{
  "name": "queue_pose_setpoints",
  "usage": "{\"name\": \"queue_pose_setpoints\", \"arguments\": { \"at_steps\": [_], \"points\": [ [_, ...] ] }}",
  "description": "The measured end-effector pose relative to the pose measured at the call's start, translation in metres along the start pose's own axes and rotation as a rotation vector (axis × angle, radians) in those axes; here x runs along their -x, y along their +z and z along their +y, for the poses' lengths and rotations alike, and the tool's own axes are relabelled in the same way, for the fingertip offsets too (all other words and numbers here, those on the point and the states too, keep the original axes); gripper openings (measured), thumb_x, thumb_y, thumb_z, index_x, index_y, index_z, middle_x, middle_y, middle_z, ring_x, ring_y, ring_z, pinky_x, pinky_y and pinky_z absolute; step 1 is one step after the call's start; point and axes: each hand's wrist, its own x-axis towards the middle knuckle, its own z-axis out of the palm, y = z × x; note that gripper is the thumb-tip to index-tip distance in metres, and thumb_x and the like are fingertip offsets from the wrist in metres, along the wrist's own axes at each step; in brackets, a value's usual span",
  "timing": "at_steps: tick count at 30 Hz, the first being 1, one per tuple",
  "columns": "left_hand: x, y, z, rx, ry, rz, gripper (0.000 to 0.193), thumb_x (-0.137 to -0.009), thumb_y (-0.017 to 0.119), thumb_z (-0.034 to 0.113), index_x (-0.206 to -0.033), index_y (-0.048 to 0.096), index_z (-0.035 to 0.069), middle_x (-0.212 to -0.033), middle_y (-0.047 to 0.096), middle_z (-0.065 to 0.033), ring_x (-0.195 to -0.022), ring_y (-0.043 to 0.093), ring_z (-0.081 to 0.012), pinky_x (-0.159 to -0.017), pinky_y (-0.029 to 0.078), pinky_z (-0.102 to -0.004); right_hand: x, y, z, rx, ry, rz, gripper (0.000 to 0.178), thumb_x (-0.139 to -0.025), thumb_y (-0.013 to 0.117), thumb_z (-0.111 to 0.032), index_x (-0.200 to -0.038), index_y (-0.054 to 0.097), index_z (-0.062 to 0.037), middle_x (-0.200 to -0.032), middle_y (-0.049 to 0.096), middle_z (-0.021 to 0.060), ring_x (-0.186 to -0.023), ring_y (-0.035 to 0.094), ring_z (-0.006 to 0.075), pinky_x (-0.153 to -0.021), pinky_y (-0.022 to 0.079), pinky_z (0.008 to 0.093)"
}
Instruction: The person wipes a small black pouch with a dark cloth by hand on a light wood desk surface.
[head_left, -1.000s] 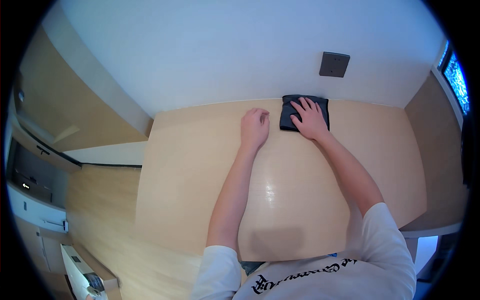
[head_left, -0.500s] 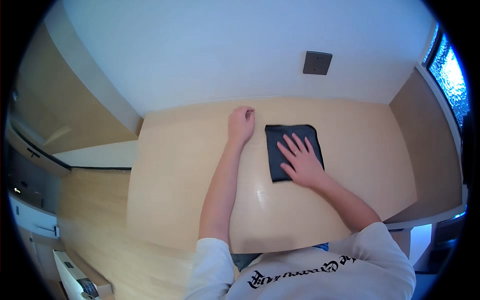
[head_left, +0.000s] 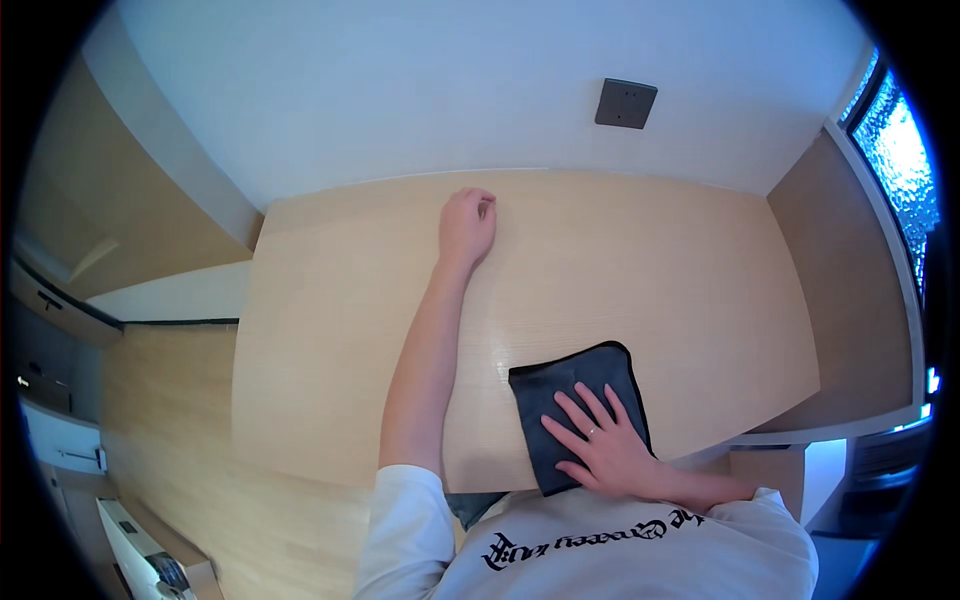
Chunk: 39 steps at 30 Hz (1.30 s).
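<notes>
A dark grey cloth [head_left: 548, 392] with black edging lies folded on the pale wooden tabletop [head_left: 640, 260]. It is at the table's near edge, close to my body. Flat on top of it, fingers spread, rests my right hand [head_left: 607, 445], which wears a ring and hides the cloth's lower right part. Farther off, near the back wall, my left hand [head_left: 467, 230] leans on the wood with its fingers curled into a loose fist. A small gap shows inside those curled fingers, and I see nothing in it.
A white wall with a dark socket plate [head_left: 626, 104] rises behind the table. A wooden side panel [head_left: 850, 290] and a bright window [head_left: 895, 150] border the right. At left are a wooden cabinet [head_left: 150, 190], the floor [head_left: 190, 410] and a white boxy object [head_left: 140, 545].
My right hand has slid the cloth toward me, from mid-table to the near edge, and the cloth has turned slightly. My left hand stays in its place on the wood; the view has shifted a little.
</notes>
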Motion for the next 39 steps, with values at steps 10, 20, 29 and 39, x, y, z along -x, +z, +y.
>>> {"name": "queue_pose_setpoints", "arguments": {
  "at_steps": [10,20,29,39],
  "points": [
    [-0.003,0.004,-0.012,0.278,-0.165,0.055,0.016,-0.090,0.059,0.010,-0.099,0.068,0.001,-0.093,0.069,-0.0145,-0.090,0.067,-0.0259,-0.080,0.052,-0.0358,-0.112,-0.001,0.061,0.060,0.092,0.212,0.066,-0.093,0.056,-0.045,-0.150,0.037,-0.0177,-0.157,0.027,0.0151,-0.146,0.021,0.0374,-0.114,0.017,0.0619],
    [-0.002,0.009,-0.011,0.328,-0.171,0.047,0.014,-0.090,0.059,0.009,-0.099,0.067,0.002,-0.094,0.069,-0.0161,-0.089,0.068,-0.0296,-0.080,0.052,-0.0374,-0.261,-0.016,0.161,0.073,0.327,0.347,0.060,-0.096,0.046,-0.051,-0.149,0.040,-0.0233,-0.157,0.032,0.0120,-0.146,0.024,0.0321,-0.116,0.016,0.0576],
    [-0.008,0.009,-0.014,0.271,-0.168,0.103,0.014,-0.091,0.058,0.006,-0.099,0.068,0.000,-0.092,0.071,-0.0129,-0.085,0.069,-0.0198,-0.077,0.053,-0.0319,-0.277,-0.005,0.175,0.112,0.284,0.449,0.050,-0.102,0.041,-0.031,-0.143,0.044,-0.0041,-0.151,0.040,0.0150,-0.142,0.034,0.0305,-0.116,0.025,0.0497],
    [-0.007,0.006,-0.018,0.234,-0.195,0.053,0.016,-0.091,0.058,0.009,-0.100,0.068,0.000,-0.089,0.071,-0.0116,-0.084,0.068,-0.0194,-0.076,0.052,-0.0312,-0.141,0.014,0.061,0.100,0.131,0.409,0.049,-0.096,0.052,-0.022,-0.138,0.045,0.0030,-0.148,0.041,0.0187,-0.140,0.034,0.0339,-0.115,0.026,0.0488]
  ]
}}
